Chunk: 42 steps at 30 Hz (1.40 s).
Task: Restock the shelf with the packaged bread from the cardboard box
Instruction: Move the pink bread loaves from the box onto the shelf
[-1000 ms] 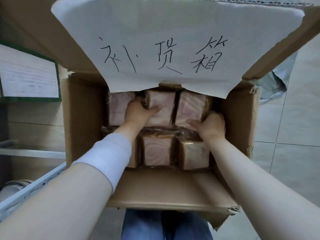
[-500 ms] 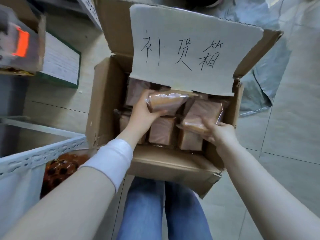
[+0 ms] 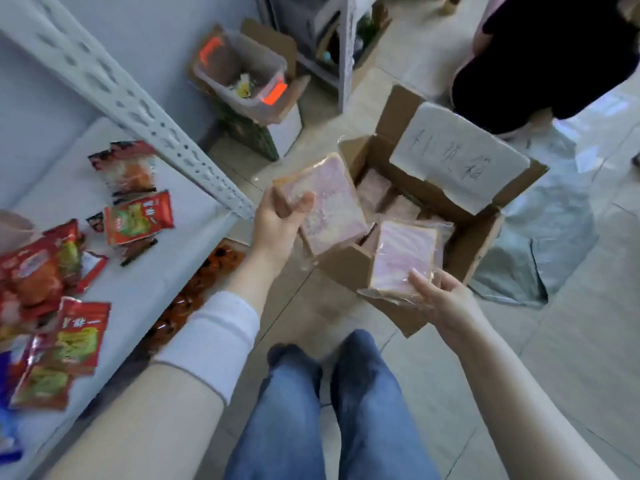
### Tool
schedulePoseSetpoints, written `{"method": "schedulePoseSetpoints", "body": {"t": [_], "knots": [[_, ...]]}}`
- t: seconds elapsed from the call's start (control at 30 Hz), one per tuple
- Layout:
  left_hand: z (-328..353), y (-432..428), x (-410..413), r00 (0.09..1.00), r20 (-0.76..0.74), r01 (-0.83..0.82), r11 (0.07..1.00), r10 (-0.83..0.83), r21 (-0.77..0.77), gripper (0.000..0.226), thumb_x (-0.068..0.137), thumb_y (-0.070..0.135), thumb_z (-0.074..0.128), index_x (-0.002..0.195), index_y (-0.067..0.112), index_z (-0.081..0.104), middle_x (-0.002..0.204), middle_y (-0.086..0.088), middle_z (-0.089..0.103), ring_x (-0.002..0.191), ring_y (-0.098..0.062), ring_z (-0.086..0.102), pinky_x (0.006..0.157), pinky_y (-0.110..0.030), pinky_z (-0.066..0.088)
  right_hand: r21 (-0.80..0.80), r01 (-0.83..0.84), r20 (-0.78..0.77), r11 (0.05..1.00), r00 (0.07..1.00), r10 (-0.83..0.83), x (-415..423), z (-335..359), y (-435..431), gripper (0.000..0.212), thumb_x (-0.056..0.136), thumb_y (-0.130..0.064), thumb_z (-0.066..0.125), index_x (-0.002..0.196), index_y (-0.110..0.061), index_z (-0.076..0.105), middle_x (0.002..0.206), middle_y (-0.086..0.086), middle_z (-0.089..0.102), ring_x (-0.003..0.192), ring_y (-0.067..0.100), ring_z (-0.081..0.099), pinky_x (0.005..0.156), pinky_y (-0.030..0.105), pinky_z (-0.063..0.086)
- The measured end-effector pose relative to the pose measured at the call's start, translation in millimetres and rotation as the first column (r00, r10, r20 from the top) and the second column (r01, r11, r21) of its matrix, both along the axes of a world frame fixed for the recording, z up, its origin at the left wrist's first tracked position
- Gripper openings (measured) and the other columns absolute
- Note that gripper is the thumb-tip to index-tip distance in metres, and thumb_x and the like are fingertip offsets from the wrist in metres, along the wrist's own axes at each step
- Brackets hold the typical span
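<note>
Clear, glossy plastic film, crinkled at the edges, wraps the left bread pack (image 3: pixel 329 202) and the right bread pack (image 3: pixel 405 261) above a matt brown cardboard box (image 3: pixel 349 268), one flap faced with white paper (image 3: pixel 460 157). Left of the box, shiny red plastic snack packets (image 3: pixel 138 216) lie on a smooth white-painted metal shelf (image 3: pixel 145 282). In front of the box are a white cloth sleeve (image 3: pixel 214 334), blue denim jeans (image 3: pixel 367 410) and smooth, faintly sheened floor tiles (image 3: pixel 571 375).

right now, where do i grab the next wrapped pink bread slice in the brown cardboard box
Probably pinch its exposed top edge, reaching down from the near side: the wrapped pink bread slices sit packed between the brown cardboard box walls, and the paper-covered flap stands over the far side.
</note>
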<state>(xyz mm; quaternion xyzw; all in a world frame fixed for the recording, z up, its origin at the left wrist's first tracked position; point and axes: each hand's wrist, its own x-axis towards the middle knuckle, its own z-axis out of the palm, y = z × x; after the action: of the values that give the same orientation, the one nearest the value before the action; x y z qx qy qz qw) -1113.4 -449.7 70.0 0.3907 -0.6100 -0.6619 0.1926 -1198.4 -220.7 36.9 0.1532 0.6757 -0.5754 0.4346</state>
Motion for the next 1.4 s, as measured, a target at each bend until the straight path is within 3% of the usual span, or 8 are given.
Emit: {"method": "schedulePoseSetpoints", "body": {"t": [0.13, 0.27, 0.47, 0.73, 0.93, 1.1, 1.33, 1.4], "knots": [[91.6, -38.7, 112.3, 0.963, -0.139, -0.237, 0.971, 0.233, -0.015, 0.033, 0.079, 0.038, 0.065, 0.108, 0.028, 0.053, 0.113, 0.008, 0.062, 0.108, -0.006, 0.059, 0.091, -0.023, 0.048, -0.023, -0.308, -0.23, 0.951, 0.927, 0.295, 65.6, 78.8, -54.9, 0.021, 0.075, -0.023, 0.074, 0.092, -0.017, 0.064, 0.068, -0.002, 0.074, 0.06, 0.011, 0.069, 0.053, 0.021, 0.056], [179.6, -79.8, 246.6, 0.872, -0.249, -0.468, 0.865, 0.421, -0.179, 0.008, 0.081, 0.024, 0.065, 0.088, 0.023, 0.06, 0.081, 0.016, 0.069, 0.08, -0.001, 0.064, 0.073, -0.022, 0.052, -0.031, -0.556, -0.365, 0.831, 0.78, 0.508, 148.7, 148.6, -122.1, 0.029, 0.069, -0.03, 0.078, 0.091, -0.013, 0.07, 0.083, 0.013, 0.074, 0.074, 0.027, 0.068, 0.073, 0.041, 0.055], [267.4, -129.4, 445.9, 0.8, -0.279, -0.595, 0.762, 0.531, -0.257, 0.01, 0.084, 0.02, 0.065, 0.086, 0.024, 0.056, 0.084, 0.008, 0.065, 0.081, -0.006, 0.065, 0.08, -0.029, 0.055, -0.231, -0.75, -0.447, 0.62, 0.648, 0.617, 290.6, 236.0, -221.3, 0.009, 0.074, -0.018, 0.07, 0.081, -0.014, 0.066, 0.057, -0.007, 0.068, 0.051, 0.001, 0.063, 0.048, 0.012, 0.048], [286.0, -212.1, 609.5, 0.667, -0.269, -0.745, 0.633, 0.695, -0.212, 0.013, 0.085, 0.014, 0.062, 0.087, 0.025, 0.055, 0.082, 0.007, 0.066, 0.061, 0.002, 0.066, 0.049, -0.014, 0.05, -0.255, -0.887, -0.563, 0.384, 0.459, 0.687, 417.0, 289.6, -356.2, 0.026, 0.067, -0.02, 0.069, 0.091, -0.011, 0.063, 0.065, -0.005, 0.071, 0.061, 0.008, 0.067, 0.056, 0.018, 0.053], [273.4, -320.2, 658.8, 0.575, -0.237, -0.816, 0.527, 0.783, -0.238, 0.016, 0.084, 0.01, 0.064, 0.084, 0.025, 0.057, 0.085, 0.001, 0.062, 0.074, -0.014, 0.06, 0.064, -0.023, 0.05, -0.148, -0.918, -0.702, 0.368, 0.36, 0.614, 494.7, 282.6, -491.0, 0.024, 0.08, 0.001, 0.066, 0.101, -0.007, 0.055, 0.09, 0.013, 0.067, 0.084, 0.028, 0.062, 0.081, 0.04, 0.05], [265.9, -408.2, 696.9, 0.5, -0.214, -0.853, 0.434, 0.839, -0.289, 0.015, 0.082, 0.013, 0.067, 0.085, 0.025, 0.057, 0.081, 0.006, 0.06, 0.071, -0.007, 0.057, 0.066, -0.021, 0.048, -0.182, -0.9, -0.755, 0.397, 0.386, 0.529, 563.7, 270.9, -600.0, 0.025, 0.082, -0.007, 0.066, 0.094, -0.019, 0.047, 0.08, -0.006, 0.058, 0.068, 0.008, 0.054, 0.055, 0.003, 0.042], [257.8, -510.6, 740.2, 0.445, -0.209, -0.867, 0.361, 0.871, -0.343, 0.025, 0.081, 0.016, 0.068, 0.103, 0.016, 0.058, 0.096, -0.002, 0.064, 0.087, -0.016, 0.061, 0.084, -0.041, 0.051, -0.161, -0.857, -0.856, 0.489, 0.367, 0.363, 626.0, 264.3, -703.9, 0.044, 0.087, -0.004, 0.058, 0.121, -0.01, 0.032, 0.099, -0.006, 0.05, 0.078, -0.005, 0.051, 0.064, -0.004, 0.036], [253.5, -540.0, 743.0, 0.468, -0.231, -0.864, 0.386, 0.853, -0.324, 0.034, 0.082, 0.014, 0.068, 0.113, 0.011, 0.054, 0.095, -0.001, 0.063, 0.086, -0.016, 0.06, 0.086, -0.042, 0.052, -0.117, -0.832, -0.884, 0.542, 0.336, 0.326, 632.8, 262.7, -733.9, 0.047, 0.086, -0.005, 0.059, 0.125, -0.004, 0.034, 0.106, 0.0, 0.052, 0.088, 0.009, 0.054, 0.074, 0.004, 0.036]]}}
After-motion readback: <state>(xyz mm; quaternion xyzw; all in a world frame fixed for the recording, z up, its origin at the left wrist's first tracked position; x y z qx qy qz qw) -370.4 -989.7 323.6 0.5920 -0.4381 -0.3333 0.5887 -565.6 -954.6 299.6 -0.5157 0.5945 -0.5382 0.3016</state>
